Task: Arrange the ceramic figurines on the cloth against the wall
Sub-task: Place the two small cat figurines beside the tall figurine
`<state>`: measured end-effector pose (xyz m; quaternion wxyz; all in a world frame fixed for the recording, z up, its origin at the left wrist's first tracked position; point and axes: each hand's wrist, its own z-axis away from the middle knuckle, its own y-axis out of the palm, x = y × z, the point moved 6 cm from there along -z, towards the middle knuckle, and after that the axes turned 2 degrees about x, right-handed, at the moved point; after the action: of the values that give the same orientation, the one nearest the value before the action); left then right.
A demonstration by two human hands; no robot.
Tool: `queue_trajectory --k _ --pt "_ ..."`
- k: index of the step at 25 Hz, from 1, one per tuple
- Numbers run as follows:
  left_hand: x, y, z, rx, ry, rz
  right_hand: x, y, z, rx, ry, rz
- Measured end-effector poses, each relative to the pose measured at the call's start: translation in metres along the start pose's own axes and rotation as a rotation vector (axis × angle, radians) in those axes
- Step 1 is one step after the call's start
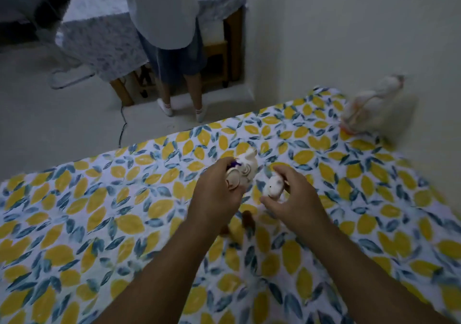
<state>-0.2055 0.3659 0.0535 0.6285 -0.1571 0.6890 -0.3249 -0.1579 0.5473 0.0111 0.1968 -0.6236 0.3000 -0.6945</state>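
Currently, two small ceramic figurines are held above a cloth (pixel 99 211) printed with yellow lemons and blue leaves, which is spread flat over the surface below. The left hand (pixel 215 189) is closed around a cream figurine (pixel 245 167) with a purple mark and gold-rimmed details; its upper part is seen sticking out past the fingers. The right hand (pixel 294 199) is curled around a smaller white figurine (pixel 273 185), which is pinched between thumb and fingers and has a small dark dot on it. The two hands are kept near each other, and the two held pieces are just beside each other, but it cannot be told if they touch. Under the hands, a brown and cream figurine (pixel 245 222) is seen on the cloth, partly hidden by the left wrist. At the far right corner of the cloth, a larger white goose figurine (pixel 369 106) with orange details is placed against the pale wall (pixel 349 36); it is blurred. Beyond the cloth, a standing person (pixel 172 36) in a white top and white socks is seen from behind, next to a desk (pixel 99 36) covered with a patterned fabric.
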Motion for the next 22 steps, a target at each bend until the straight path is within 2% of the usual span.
queue_trajectory --k 7,9,12,17,22 --pt "-0.105 0.207 -0.112 0.359 0.144 -0.079 -0.176 -0.143 -0.022 -0.313 0.304 -0.026" --pt "-0.127 0.258 -0.136 0.409 0.192 -0.117 -0.215 -0.162 -0.030 -0.368 0.372 -0.030" --pt "-0.151 0.317 -0.166 0.433 0.275 -0.142 -0.259 -0.175 -0.044 -0.419 0.372 -0.015" --pt "-0.168 0.374 -0.183 0.427 0.355 -0.116 -0.304 -0.173 -0.047 -0.455 0.337 -0.055" --pt "-0.164 0.381 -0.185 0.393 0.363 -0.084 -0.310 -0.166 -0.045 -0.508 0.291 -0.099"
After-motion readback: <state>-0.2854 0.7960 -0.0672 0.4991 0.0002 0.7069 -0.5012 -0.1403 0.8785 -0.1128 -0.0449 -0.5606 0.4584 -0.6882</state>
